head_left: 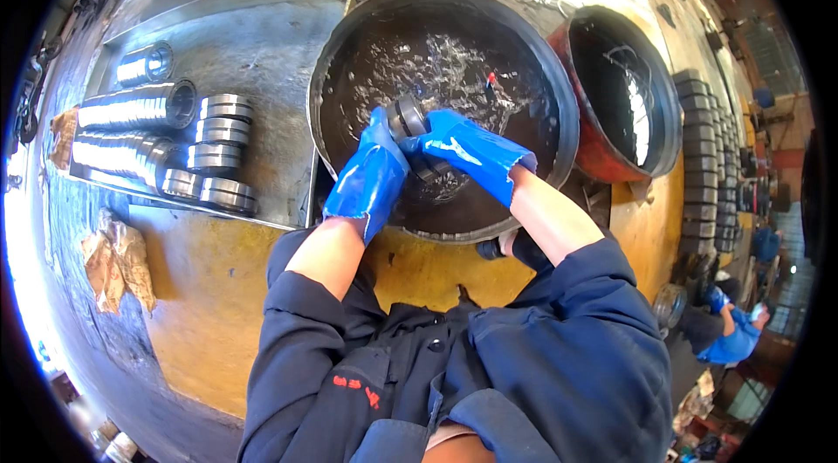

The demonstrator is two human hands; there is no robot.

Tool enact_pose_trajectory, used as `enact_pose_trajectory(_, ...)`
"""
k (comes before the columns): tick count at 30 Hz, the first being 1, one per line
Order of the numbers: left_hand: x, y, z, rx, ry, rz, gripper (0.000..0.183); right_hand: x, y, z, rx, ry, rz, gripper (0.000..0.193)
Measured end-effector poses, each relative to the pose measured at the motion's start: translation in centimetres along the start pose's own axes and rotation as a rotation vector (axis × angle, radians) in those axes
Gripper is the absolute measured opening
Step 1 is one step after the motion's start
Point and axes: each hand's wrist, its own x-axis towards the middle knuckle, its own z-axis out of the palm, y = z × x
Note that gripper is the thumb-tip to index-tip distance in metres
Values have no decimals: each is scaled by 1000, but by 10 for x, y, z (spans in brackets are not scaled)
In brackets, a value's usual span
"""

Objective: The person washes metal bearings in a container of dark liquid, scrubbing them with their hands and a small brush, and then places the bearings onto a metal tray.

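Note:
Both my hands wear blue rubber gloves and meet over a round tub of dark, rippling liquid. Between them is a grooved steel bearing ring, tilted, near the liquid's surface. My left hand grips its left side, and my right hand closes on its right side. The gloves hide most of the fingertips. Just below my right hand, more dark metal rings show partly at the liquid. A small red-tipped object stands out of the liquid toward the far right.
On the left, a metal tray holds rows of shiny steel rings and short stacks. Crumpled brown paper lies nearer. A red drum adjoins the tub; stacked dark rings line the far right. Another person sits lower right.

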Motion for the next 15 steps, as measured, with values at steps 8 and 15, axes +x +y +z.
enact_pose_trajectory(8, -32, -5, -18, 520, -90, 85, 60, -98, -17, 52, 500, 177, -30, 48)
enact_pose_trajectory(15, -30, 13, -55, 533, -435, 106, 49, -83, -11, 108, 770, 205, -89, 35)
